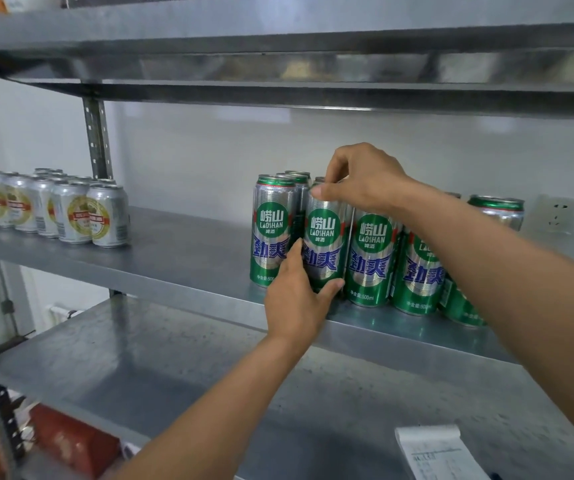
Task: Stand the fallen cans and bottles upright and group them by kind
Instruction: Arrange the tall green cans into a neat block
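1. The metal shelf (188,251) carries all the drinks in view. Nothing on it lies on its side, so standing things up looks done here. No bottles show anywhere.
2. The tall green cans (370,258) stand upright in a tight cluster on the right half of the shelf, touching one another, with more behind the front row. Part of the cluster is hidden by the right forearm.
3. The short pale cans (74,216) stand upright in their own cluster at the far left, well apart from the green ones. Sorting by kind therefore looks nearly complete.
4. One green can (323,244), second from the left in the front row, is the one in hand. It stands upright near the shelf's front edge, between its neighbours.
5. The right hand (361,178) pinches that can's top rim, thumb in front and fingers curled over the top.
6. The left hand (296,299) grips its base, thumb on one side and fingers pressed together on the other.
7. What seems left is squaring this can into the row.
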